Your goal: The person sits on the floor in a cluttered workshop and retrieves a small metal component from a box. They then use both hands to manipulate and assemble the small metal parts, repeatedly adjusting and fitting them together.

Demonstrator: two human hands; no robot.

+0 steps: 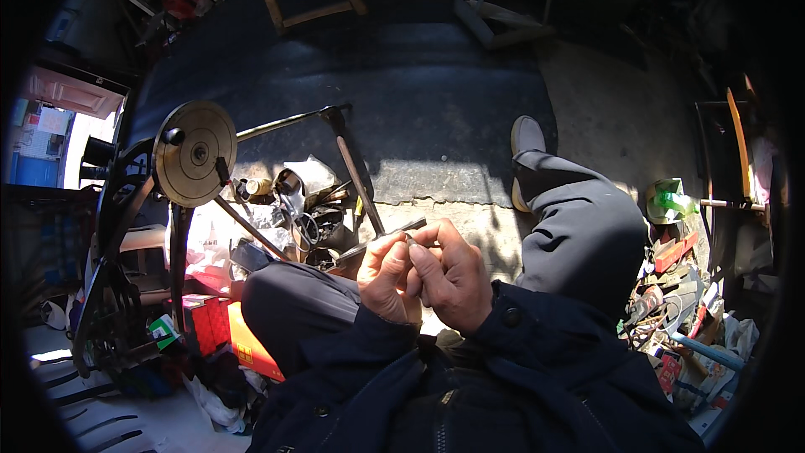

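Observation:
My left hand (pixel 389 283) and my right hand (pixel 455 278) meet in front of my lap, both closed in a pinch with thumbs and forefingers nearly touching. Between the fingertips is a small dark piece (pixel 409 240), too small and too covered to name. Just beyond the fingers, a dark rod end (pixel 412 225) shows; whether a hand touches it I cannot tell. To the left stands a dark metal machine with a round, pale wheel (pixel 199 153). A metal bar (pixel 356 172) slants from its linkage down toward my hands.
Cords and tools (pixel 314 218) lie in a heap left of my hands. Red and orange boxes (pixel 251 340) sit beside my left leg. On the right is a pile of tools and scraps (pixel 671 302). A dark mat (pixel 402 92) covers the floor ahead, with a wooden stool (pixel 319 15) beyond.

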